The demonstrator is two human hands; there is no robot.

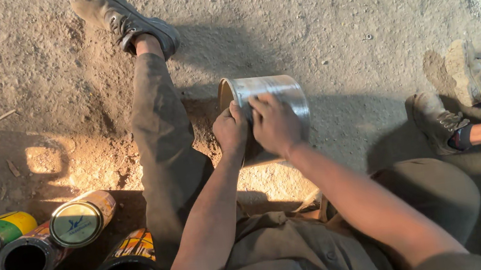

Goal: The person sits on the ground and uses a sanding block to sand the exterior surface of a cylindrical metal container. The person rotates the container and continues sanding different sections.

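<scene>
- tin (276, 96) lies on its side above the ground, between the knees, open end left.
- left hand (231, 131) fingers pinch its rim; right hand (275, 125) fingers clamp the wall.
- likely light, stiff, slick, sharp-edged: hold by rim and wall.

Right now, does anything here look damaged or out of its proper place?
The cans at lower left lie tumbled on their sides in the dirt. The shiny metal can, gripped by left hand and right hand, shows no damage.
</scene>
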